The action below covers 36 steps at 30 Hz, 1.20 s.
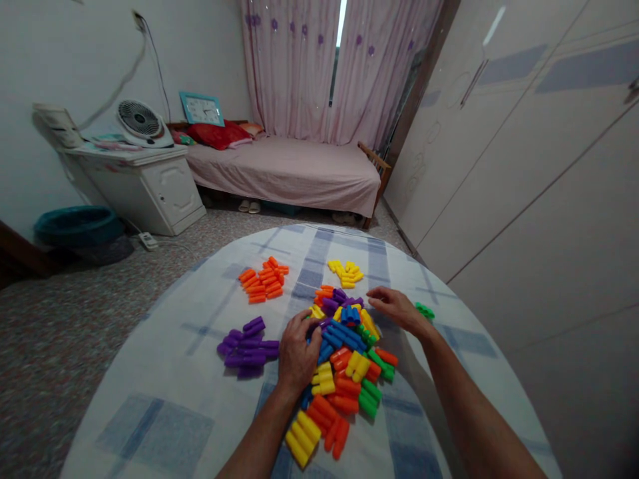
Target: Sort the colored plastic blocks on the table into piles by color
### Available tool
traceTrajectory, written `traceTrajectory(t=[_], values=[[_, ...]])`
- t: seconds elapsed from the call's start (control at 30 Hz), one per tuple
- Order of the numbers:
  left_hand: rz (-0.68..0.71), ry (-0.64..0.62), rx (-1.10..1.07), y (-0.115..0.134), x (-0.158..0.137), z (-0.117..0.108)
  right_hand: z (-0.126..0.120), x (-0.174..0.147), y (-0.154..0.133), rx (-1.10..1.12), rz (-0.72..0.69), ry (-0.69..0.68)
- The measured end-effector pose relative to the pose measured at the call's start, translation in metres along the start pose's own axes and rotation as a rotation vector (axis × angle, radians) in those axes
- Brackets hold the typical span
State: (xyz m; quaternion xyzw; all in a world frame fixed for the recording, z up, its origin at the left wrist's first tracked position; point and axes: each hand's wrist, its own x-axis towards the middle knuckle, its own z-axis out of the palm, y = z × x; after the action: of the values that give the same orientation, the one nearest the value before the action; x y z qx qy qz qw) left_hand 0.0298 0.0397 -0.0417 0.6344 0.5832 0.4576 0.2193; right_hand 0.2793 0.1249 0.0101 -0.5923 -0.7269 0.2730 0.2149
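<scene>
A mixed heap of plastic toy building blocks, shaped like joined round-ended tubes, lies on the table in orange, yellow, blue, green and purple. At the heap's left edge my left hand has its fingers curled around a purple block, partly hidden by them. My right hand hovers over the heap's right side, fingers stretched loosely, with nothing visible in it. Left of my left hand lies a purple pile. Farther back are an orange pile and a yellow pile. Green blocks sit beyond my right wrist.
A checked cloth covers the round table. Beyond it stand a bed, a white cabinet with a fan, and a teal-lined bin. A tall wardrobe runs along the right.
</scene>
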Motion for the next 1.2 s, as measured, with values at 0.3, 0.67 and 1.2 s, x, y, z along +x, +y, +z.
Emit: traceTrajectory(t=[0.3, 0.67, 1.2], values=[[0.016, -0.004, 0.011, -0.004, 0.0, 0.001, 0.025, -0.046, -0.001, 0.178, -0.014, -0.115], [0.02, -0.006, -0.005, -0.003, 0.001, -0.001, 0.039, -0.058, 0.007, 0.359, 0.048, 0.076], [0.019, 0.002, 0.014, -0.004, 0.001, 0.0, 0.037, 0.006, 0.022, 0.244, 0.095, 0.309]])
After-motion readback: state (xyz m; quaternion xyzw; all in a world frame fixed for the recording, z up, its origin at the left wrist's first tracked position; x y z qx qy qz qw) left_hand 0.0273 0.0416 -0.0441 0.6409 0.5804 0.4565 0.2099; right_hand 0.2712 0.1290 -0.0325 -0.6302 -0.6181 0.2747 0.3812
